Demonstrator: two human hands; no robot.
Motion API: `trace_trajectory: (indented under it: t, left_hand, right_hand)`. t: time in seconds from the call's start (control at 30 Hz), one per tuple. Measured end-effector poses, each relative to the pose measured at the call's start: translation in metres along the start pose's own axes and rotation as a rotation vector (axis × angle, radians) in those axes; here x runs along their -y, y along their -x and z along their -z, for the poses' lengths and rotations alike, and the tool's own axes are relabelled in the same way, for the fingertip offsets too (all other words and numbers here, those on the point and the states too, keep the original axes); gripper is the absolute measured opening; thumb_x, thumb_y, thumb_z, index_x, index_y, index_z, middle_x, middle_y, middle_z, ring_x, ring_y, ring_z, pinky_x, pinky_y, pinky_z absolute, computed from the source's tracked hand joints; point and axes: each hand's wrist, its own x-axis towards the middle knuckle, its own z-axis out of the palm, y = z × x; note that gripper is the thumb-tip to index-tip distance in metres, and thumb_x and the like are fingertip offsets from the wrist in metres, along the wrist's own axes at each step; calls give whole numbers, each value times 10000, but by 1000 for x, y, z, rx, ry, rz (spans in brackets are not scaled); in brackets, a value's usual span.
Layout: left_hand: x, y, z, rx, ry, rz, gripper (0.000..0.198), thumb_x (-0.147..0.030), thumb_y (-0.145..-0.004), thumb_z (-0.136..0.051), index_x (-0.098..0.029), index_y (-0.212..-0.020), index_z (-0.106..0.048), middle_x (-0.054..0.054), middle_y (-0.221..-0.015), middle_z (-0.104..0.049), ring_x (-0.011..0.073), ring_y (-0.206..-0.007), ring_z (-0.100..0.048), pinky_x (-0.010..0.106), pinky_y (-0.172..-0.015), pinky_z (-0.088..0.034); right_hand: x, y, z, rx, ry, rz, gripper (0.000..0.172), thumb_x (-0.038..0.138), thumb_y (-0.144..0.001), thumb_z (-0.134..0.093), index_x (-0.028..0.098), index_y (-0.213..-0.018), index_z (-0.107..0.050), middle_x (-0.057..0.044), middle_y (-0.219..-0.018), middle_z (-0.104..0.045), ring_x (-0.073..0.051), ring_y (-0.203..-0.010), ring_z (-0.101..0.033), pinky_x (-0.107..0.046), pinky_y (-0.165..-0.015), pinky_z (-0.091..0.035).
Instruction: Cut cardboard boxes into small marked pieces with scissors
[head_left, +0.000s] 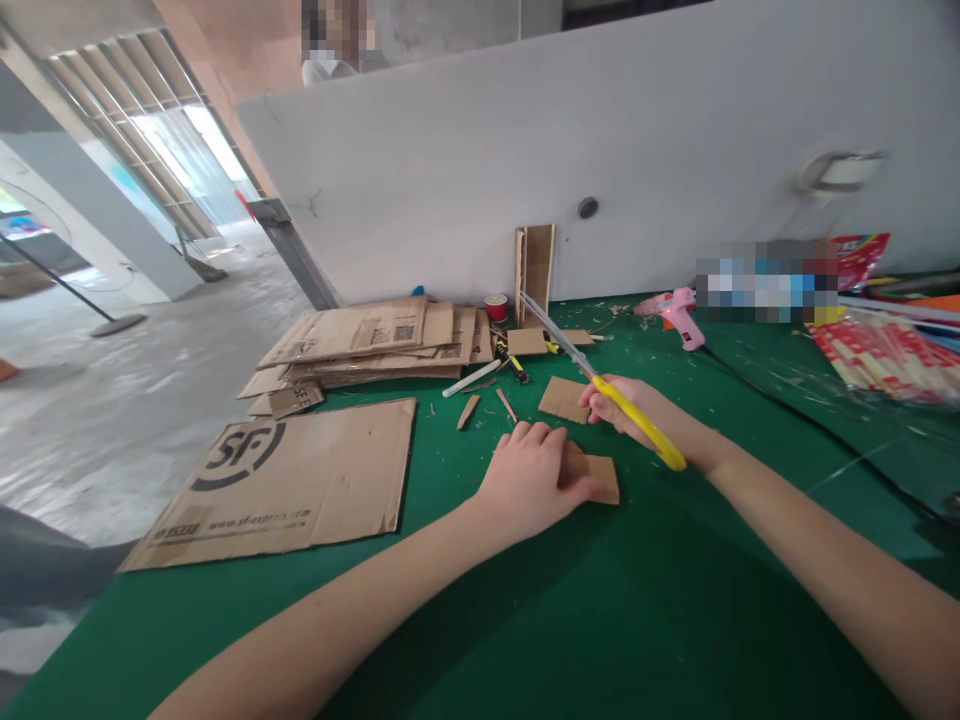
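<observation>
From where I stand, I see the left hand (525, 480) on the green desk (570, 610), its fingers bent around a small cardboard piece (604, 482), which lies flat with one end sticking out at the right. The right hand (660, 405) is grasping the yellow-handled scissors (641, 425) with its fingers, and the blades point away, toward the wall (450, 190). A cardboard square (562, 399) lies just beside these fingers; whether they touch it, I cannot tell. At the left there is a big cardboard sheet (315, 480), and behind it a cardboard stack (360, 335).
</observation>
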Motion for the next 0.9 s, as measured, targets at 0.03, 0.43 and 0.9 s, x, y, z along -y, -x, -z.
trace_trajectory:
  t: [0.03,0.43,0.9]
  left_hand:
    - [-1,1,-1,-7,-5,-5,614,-641,-749,-531,-153,-1119,-566,146,-1046,-593,339,-983,-505,488,-809,-427]
    - [15,-5,2,-133,380,75,444,-231,-721,-638,-205,-1110,-425,102,-1151,-437,251,-1009,-519,388,-799,-489]
    - [19,-11,15,-170,981,219,673,-139,-689,-642,-214,-1295,-360,101,-1113,-523,210,-928,-584,306,-707,-529]
  right_hand:
    - [0,0,-1,-19,-18,-15,534,679,-829,-422,164,-898,-543,-66,-774,-624,-190,-680,-594,-289,-562,-438]
    - [17,3,-5,-79,-123,-107,478,644,-758,-562,176,-854,-561,-69,-777,-643,-205,-708,-616,-284,-580,-449]
    - [37,1,-32,-294,-386,-178,263,413,-683,-661,202,-780,-537,-2,-705,-567,-159,-620,-554,-298,-543,-449]
